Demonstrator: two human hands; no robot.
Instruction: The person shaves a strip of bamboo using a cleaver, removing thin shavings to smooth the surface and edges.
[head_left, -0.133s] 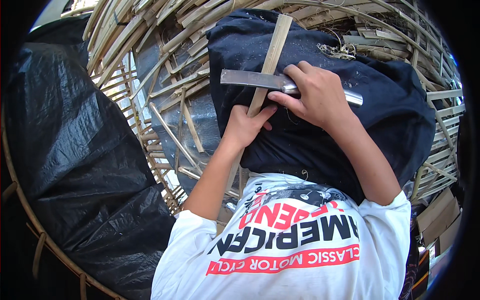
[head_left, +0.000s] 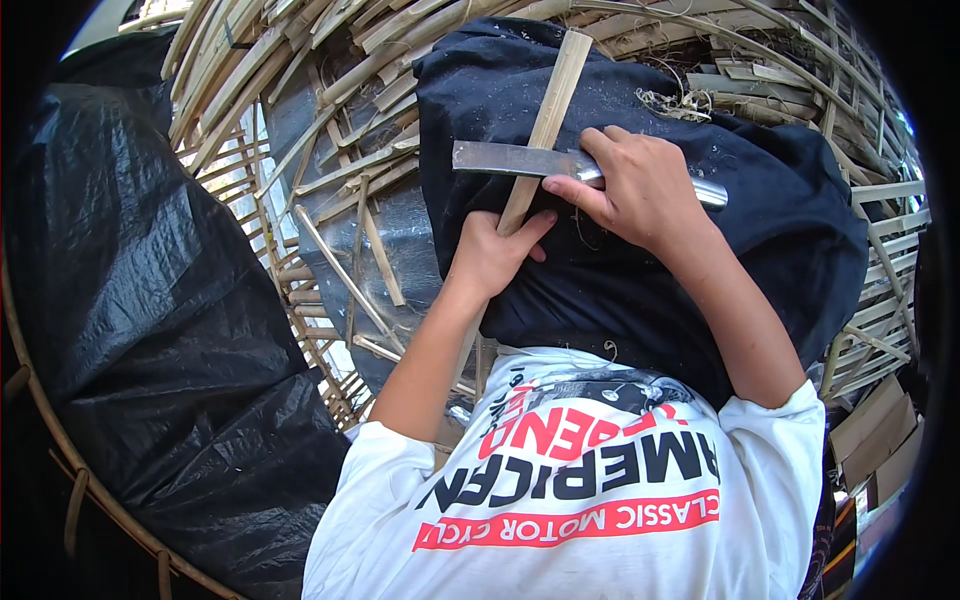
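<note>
My left hand (head_left: 500, 250) is closed round a bamboo strip (head_left: 552, 105), which slants up and away over the dark cloth (head_left: 640, 290) on my lap. The strip's near part runs down behind my left forearm. My right hand (head_left: 640, 185) grips the metal handle of a knife (head_left: 510, 158). Its broad, straight blade points left and lies across the bamboo strip, a little beyond my left hand. The butt of the handle sticks out to the right of my right hand.
Split bamboo pieces (head_left: 330, 95) are piled at the far left, and more bamboo slats (head_left: 755, 85) lie at the far right. Thin shavings (head_left: 675, 103) rest on the cloth. A black plastic sheet (head_left: 160, 300) covers the left side. Cardboard (head_left: 880, 430) stands at the right.
The knife and my right hand have shifted slightly to the right. The bamboo strip's far end has moved a little to the right too, still held in my left hand.
</note>
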